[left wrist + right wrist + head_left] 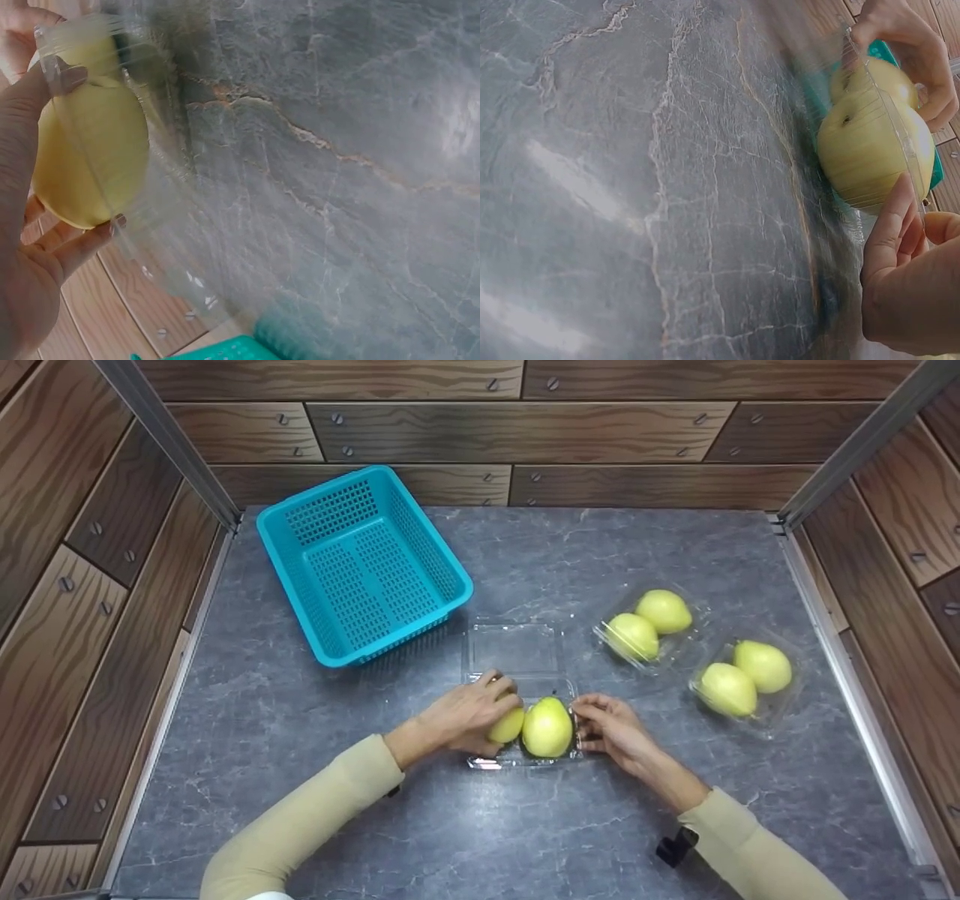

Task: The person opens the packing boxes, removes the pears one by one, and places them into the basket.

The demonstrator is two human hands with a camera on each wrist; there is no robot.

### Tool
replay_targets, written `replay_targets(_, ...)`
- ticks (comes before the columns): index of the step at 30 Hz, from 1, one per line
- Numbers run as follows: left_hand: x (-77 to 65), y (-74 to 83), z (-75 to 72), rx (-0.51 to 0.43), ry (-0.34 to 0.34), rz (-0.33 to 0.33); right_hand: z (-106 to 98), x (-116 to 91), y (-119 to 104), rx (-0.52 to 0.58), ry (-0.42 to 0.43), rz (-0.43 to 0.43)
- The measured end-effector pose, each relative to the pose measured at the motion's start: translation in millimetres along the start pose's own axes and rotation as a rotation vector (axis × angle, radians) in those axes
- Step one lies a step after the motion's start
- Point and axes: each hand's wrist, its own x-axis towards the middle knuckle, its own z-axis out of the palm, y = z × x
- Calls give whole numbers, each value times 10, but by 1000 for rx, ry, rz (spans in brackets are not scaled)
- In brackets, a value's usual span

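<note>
A: Start nearest; log what?
B: Log left hand [469, 718] with fingers clamped round a yellow pear [508, 726], second pear [548, 727] just beside, both in an open clear container [487, 763] midway between the desk's [450, 847] side edges. Find right hand [619, 735] with fingers pinching the container's right rim.
A: Farther?
B: Note two-pear pack [763, 723] near right edge, another pack [621, 651] beyond; then teal basket [369, 583] by far left corner.

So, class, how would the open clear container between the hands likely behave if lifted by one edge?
The container would probably flex, as its transparent plastic looks thin. It may tip, since the yellow fruit inside looks heavy for such plastic. Its lid might swing, being folded back rather than closed.
</note>
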Motion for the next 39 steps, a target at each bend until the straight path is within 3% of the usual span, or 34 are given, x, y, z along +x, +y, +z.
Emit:
replay_targets(12,-53,-86,-309,-64,54,-18,-4,0,19,12,-8,-6)
replay_targets(20,-147,-244,-559,-51,41,-70,24,-1,30,2,-11,-15)
replay_targets(30,-361,-644,-888,-51,15,-223,14,-1,23,7,4,-8)
replay_targets(39,-555,-923,-1021,-95,39,-341,10,-17,10,16,-7,-11)
